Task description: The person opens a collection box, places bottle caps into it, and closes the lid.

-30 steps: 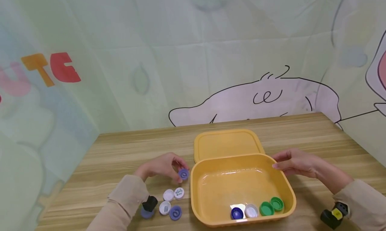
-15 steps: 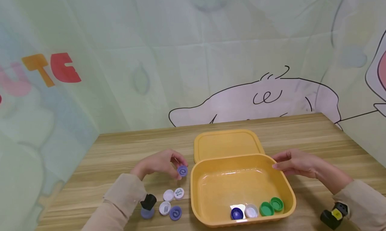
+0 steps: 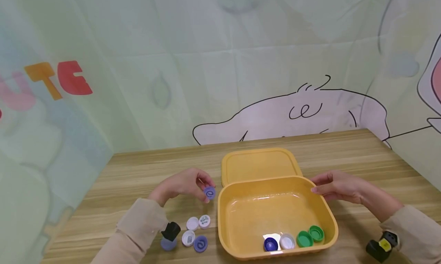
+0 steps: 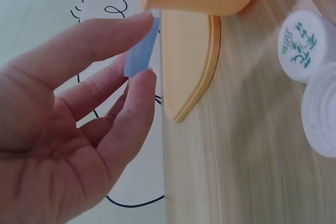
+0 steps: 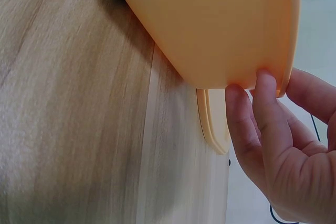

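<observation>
My left hand [image 3: 184,185] pinches a blue-purple bottle cap [image 3: 209,192] between thumb and fingers, just left of the yellow box [image 3: 262,214]. In the left wrist view the cap [image 4: 142,51] is seen edge-on, its ridged side showing. My right hand [image 3: 341,187] grips the box's far right corner, thumb over the rim and fingertips [image 5: 266,80] against the outer wall. Inside the box, along its near side, lie a dark blue cap [image 3: 270,244], a white cap [image 3: 287,241] and two green caps [image 3: 305,238].
Below my left hand, white caps [image 3: 188,237] and purple caps [image 3: 200,243] lie on the wooden table [image 3: 144,172]. The yellow lid [image 3: 260,166] lies flat behind the box, partly hidden by it. A printed cloth [image 3: 172,84] hangs behind the table.
My left hand with the purple cap has risen slightly away from the caps on the table, its forearm shifting a little left. The right hand and the box have stayed in place.
</observation>
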The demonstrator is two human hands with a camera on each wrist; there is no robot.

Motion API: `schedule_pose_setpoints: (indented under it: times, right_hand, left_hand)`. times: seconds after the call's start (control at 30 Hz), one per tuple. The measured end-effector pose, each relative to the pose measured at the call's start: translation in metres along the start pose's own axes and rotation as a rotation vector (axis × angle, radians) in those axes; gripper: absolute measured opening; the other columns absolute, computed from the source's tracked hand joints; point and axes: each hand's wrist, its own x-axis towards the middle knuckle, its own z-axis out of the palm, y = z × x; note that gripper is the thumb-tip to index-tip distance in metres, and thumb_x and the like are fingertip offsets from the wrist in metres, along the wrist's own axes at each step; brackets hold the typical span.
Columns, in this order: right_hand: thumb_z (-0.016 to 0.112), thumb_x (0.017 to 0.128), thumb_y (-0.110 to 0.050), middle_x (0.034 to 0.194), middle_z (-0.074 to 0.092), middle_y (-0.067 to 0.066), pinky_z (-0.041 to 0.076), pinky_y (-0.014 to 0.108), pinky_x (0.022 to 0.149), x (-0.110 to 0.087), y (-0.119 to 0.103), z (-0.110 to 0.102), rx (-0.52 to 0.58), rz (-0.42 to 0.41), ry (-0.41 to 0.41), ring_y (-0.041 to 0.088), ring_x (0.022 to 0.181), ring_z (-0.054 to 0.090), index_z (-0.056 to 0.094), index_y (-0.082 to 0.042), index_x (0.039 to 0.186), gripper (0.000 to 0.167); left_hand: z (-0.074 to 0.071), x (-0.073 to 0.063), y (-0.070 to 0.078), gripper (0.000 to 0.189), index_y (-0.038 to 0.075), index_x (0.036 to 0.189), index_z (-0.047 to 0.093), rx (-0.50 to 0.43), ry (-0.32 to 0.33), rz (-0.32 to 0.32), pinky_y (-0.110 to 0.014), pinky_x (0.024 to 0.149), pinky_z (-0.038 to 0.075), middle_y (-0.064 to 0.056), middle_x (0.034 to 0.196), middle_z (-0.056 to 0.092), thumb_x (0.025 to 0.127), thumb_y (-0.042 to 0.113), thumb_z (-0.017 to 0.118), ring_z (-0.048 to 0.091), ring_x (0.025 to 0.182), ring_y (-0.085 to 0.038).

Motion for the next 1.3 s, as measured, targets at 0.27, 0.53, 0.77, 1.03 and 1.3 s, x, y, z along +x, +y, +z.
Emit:
schedule_pose_setpoints:
  times: [0.27, 0.53, 0.77, 1.03, 1.3]
  right_hand:
    - [0.063, 0.088, -0.011, 0.107, 0.065, 0.009, 0.051, 0.038, 0.082, 0.000, 0.000, 0.000, 0.006, 0.002, 0.002, 0.022, 0.094, 0.064, 0.048, 0.015, 0.123, 0.046]
    - [0.065, 0.087, -0.012, 0.108, 0.065, 0.010, 0.051, 0.038, 0.083, -0.002, -0.001, 0.000, -0.002, 0.001, 0.007, 0.023, 0.094, 0.064, 0.048, 0.015, 0.123, 0.048]
    - [0.065, 0.088, -0.012, 0.109, 0.064, 0.011, 0.051, 0.038, 0.083, -0.001, -0.002, 0.000, -0.009, 0.011, 0.013, 0.023, 0.095, 0.064, 0.047, 0.015, 0.124, 0.049]
    - [0.065, 0.087, -0.012, 0.109, 0.064, 0.011, 0.051, 0.038, 0.083, -0.001, -0.003, 0.000, -0.015, 0.012, 0.018, 0.023, 0.095, 0.064, 0.047, 0.015, 0.125, 0.050]
    - [0.064, 0.088, -0.012, 0.109, 0.065, 0.011, 0.051, 0.038, 0.083, -0.002, -0.003, 0.000, -0.014, 0.003, 0.007, 0.023, 0.095, 0.064, 0.048, 0.015, 0.124, 0.049]
  left_hand:
    - [-0.002, 0.000, 0.006, 0.034, 0.002, 0.097, 0.067, -0.002, 0.019, -0.032, -0.027, 0.072, 0.048, -0.004, 0.085, 0.062, 0.066, 0.001, 0.080, 0.054, 0.078, -0.017]
    - [-0.002, 0.002, 0.012, 0.035, 0.003, 0.098, 0.066, -0.015, 0.027, -0.051, -0.027, 0.072, 0.047, -0.004, 0.087, 0.061, 0.065, 0.001, 0.080, 0.053, 0.080, -0.018]
    - [-0.002, 0.004, 0.019, 0.036, 0.002, 0.098, 0.066, -0.013, 0.028, -0.029, -0.027, 0.074, 0.047, -0.004, 0.087, 0.060, 0.065, 0.000, 0.080, 0.054, 0.080, -0.018]
    - [0.000, 0.006, 0.027, 0.035, 0.001, 0.097, 0.067, -0.025, 0.012, 0.003, -0.026, 0.074, 0.049, -0.004, 0.086, 0.062, 0.064, -0.001, 0.079, 0.055, 0.080, -0.018]
    - [0.005, 0.010, 0.034, 0.035, 0.001, 0.097, 0.066, -0.033, -0.011, 0.018, -0.025, 0.072, 0.049, -0.004, 0.087, 0.063, 0.065, 0.000, 0.079, 0.055, 0.079, -0.018]
